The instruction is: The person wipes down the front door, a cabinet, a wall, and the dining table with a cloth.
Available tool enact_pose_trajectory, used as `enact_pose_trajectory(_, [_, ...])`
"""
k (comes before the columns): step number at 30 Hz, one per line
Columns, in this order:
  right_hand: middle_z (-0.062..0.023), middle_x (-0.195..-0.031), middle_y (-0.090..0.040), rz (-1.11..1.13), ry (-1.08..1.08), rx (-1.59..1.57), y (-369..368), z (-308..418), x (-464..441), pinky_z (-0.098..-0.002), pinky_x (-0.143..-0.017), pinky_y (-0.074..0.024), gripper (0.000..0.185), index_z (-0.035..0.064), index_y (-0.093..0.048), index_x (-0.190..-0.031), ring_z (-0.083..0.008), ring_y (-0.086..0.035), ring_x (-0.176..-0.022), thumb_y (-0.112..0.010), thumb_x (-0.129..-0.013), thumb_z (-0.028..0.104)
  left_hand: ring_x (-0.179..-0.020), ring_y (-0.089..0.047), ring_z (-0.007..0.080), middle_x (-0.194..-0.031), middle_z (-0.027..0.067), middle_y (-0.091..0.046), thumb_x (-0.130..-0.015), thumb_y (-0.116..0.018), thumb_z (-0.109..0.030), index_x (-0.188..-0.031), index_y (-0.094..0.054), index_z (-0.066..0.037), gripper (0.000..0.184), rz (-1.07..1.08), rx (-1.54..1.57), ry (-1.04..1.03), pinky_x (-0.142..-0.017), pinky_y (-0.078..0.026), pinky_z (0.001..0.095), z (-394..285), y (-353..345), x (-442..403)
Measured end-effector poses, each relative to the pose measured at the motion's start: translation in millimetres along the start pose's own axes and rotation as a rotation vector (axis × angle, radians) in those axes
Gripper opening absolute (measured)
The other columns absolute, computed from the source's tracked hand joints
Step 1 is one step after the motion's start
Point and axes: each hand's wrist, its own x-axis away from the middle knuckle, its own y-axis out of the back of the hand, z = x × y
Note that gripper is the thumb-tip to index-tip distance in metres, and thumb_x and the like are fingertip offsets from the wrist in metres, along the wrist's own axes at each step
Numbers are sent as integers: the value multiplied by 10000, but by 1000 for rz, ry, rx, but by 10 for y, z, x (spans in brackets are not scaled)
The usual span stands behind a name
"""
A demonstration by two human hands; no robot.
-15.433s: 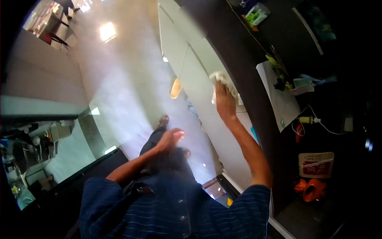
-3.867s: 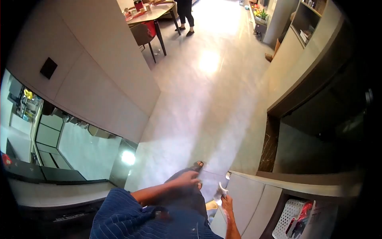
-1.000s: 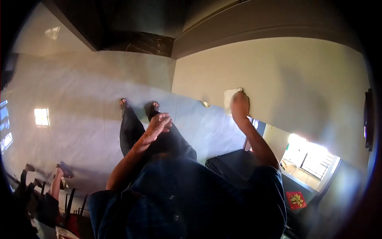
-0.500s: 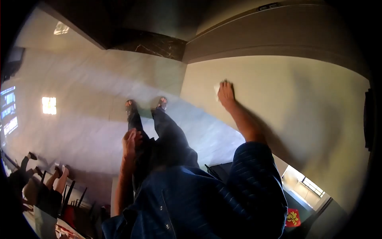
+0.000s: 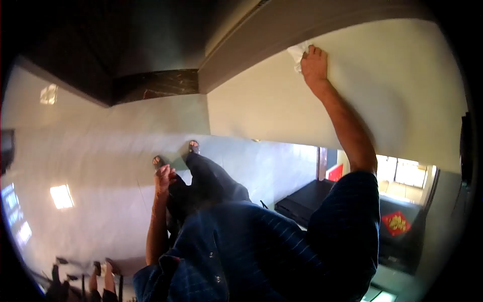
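My right hand point(image 5: 314, 64) presses a crumpled white cloth point(image 5: 298, 56) against the pale cream panel point(image 5: 261, 108), close under its dark upper edge. The cloth sticks out on the left of the fingers, and the rest is hidden under the hand. Low at my left side, my left hand point(image 5: 164, 177) hangs in the air over the floor near my leg, its fingers loosely bent and apart, with nothing visible in them.
A dark recess point(image 5: 151, 83) lies beyond the panel's left end. At the right stand a black box-like object point(image 5: 307, 201) and a red square with a gold figure point(image 5: 396, 223). Other people's legs point(image 5: 108, 277) show at the lower left, over the pale floor point(image 5: 100, 151).
The cloth and my right hand have moved up the panel to its dark edge. My left hand has dropped lower and to the left since a second ago. The view has shifted.
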Motion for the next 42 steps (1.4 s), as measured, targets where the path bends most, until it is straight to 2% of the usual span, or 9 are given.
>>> enact_pose_trajectory(8, [-114,-1066,-581,-281,-305,-34,1021,-1396,1374,-450,-827,-398,267,85,-637,-1109,-305,-527,-1018,-592,-855,157,-665,-606,137,-854,49,-650,-944,-562,-339,-1059,-566,-93,271,-22,-33,69,-556,-510,290,-144,1063,-199])
enact_pose_trajectory(12, [-166,-1103,-576,115,-430,-458,508,-413,1925,-443,-906,-397,343,53,-574,-1121,-335,-520,-1054,-626,-820,211,-732,-632,177,-941,93,-655,-947,-549,-338,-1144,-561,-64,338,-100,-144,38,-586,-538,326,-371,1222,-207])
enact_pose_trajectory(19, [-146,-1017,-582,278,351,-630,-765,1911,1836,-479,-922,-398,320,-38,-658,-1017,-307,-504,-1011,-538,-849,206,-714,-627,180,-922,92,-650,-942,-543,-254,-1132,-549,-95,248,-112,-189,8,-555,-520,317,-1148,946,-730])
enact_pose_trajectory(21, [-185,-1171,-577,198,260,-598,-970,2217,1490,-514,-988,-349,344,-45,-685,-1033,-318,-487,-1114,-527,-859,207,-719,-633,187,-925,92,-653,-941,-546,-250,-1128,-549,-83,251,-107,-219,-31,-556,-521,318,-1422,839,-806])
enact_pose_trajectory(26, [-233,-1346,-503,73,86,-340,-997,1538,-85,-477,-1015,-334,346,-61,-673,-1080,-356,-469,-1164,-548,-855,170,-790,-647,197,-914,97,-659,-946,-503,-274,-1024,-598,-34,270,-118,-313,19,-586,-520,316,-1875,575,-1162])
enact_pose_trajectory(29, [-181,-1243,-560,33,16,-328,-975,1165,-683,-456,-997,-338,289,-15,-702,-1017,-321,-485,-1118,-548,-843,156,-653,-613,166,-808,98,-654,-911,-517,-246,-755,-579,-26,277,-19,-591,-407,-525,-463,319,-1474,975,-2162])
enact_pose_trajectory(33, [-136,-1080,-585,23,74,-302,-731,504,-838,-460,-991,-338,247,-4,-705,-941,-309,-490,-1078,-551,-836,158,-640,-597,152,-828,68,-677,-915,-606,-287,-941,-635,-39,251,2,-272,-165,-519,-445,302,-2090,315,-1910])
enact_pose_trajectory(37, [-144,-1083,-571,-61,-122,-332,-451,-260,-830,-495,-974,-346,267,-30,-666,-978,-322,-492,-1037,-572,-833,173,-596,-566,309,-601,141,-535,-845,-533,-226,-640,-544,-58,266,84,-1477,-1015,-530,-405,443,-2031,503,-2731])
enact_pose_trajectory(42, [-158,-1160,-559,-265,-554,-142,458,-1915,-865,-522,-977,-366,246,47,-687,-1010,-341,-490,-1106,-578,-826,171,-558,-508,215,-628,68,-525,-895,-524,-278,-656,-536,-90,304,312,-845,-195,-498,-383,370,-2706,427,-3476])
